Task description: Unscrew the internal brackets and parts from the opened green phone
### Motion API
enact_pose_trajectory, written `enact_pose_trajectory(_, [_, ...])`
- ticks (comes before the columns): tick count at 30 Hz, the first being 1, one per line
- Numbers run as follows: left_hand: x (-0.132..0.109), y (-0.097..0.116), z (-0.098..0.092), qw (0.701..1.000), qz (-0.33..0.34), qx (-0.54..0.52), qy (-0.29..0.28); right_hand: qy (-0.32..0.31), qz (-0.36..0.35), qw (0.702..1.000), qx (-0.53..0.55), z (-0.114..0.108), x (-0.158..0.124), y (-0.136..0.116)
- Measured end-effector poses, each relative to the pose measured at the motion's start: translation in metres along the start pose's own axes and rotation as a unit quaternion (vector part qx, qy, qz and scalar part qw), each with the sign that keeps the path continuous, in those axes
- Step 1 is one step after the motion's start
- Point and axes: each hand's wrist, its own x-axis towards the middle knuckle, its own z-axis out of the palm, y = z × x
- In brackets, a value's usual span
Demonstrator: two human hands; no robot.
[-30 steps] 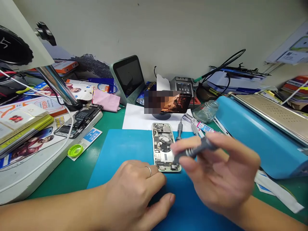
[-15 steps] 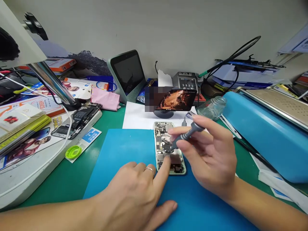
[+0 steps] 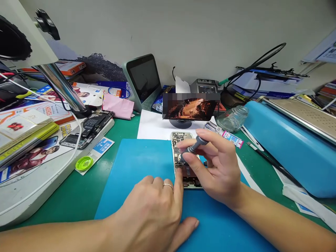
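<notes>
An opened phone (image 3: 181, 137) with its inner parts bare lies on the blue mat (image 3: 141, 157). My left hand (image 3: 154, 206) reaches in from the lower left, its index fingertip pressed on the phone's left part, its thumb out and the other fingers curled. Between the thumb and fingers of my right hand (image 3: 220, 168) is a grey screwdriver (image 3: 196, 144), tilted down toward the middle of the phone. Its tip is hidden behind my fingers, so I cannot tell whether it touches a screw. My right hand also covers the phone's right side.
A small screen (image 3: 190, 108) on a round stand plays a video behind the phone. A glass jar (image 3: 233, 118) and a blue machine (image 3: 283, 150) stand right. On the left are another opened phone (image 3: 90, 127), a green lid (image 3: 84, 163) and a lamp-like post (image 3: 61, 87).
My right hand has moved left with the screwdriver, which is now more upright over the phone. My left index finger stays on the phone. The view has shifted slightly.
</notes>
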Motion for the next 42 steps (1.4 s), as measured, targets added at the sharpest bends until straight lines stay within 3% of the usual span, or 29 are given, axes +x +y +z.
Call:
enact_pose_trajectory(6, [0.002, -0.001, 0.01, 0.998, 0.004, 0.017, 0.064, -0.005, 0.02, 1.0, 0.017, 0.002, -0.001, 0.001])
enact_pose_trajectory(15, [0.004, -0.006, 0.017, 0.995, 0.012, 0.034, 0.096, -0.024, 0.055, 0.997, 0.042, 0.001, -0.004, 0.0])
enact_pose_trajectory(42, [0.005, -0.007, 0.017, 0.996, 0.013, 0.02, 0.088, -0.04, 0.04, 0.998, 0.034, 0.002, -0.002, 0.003])
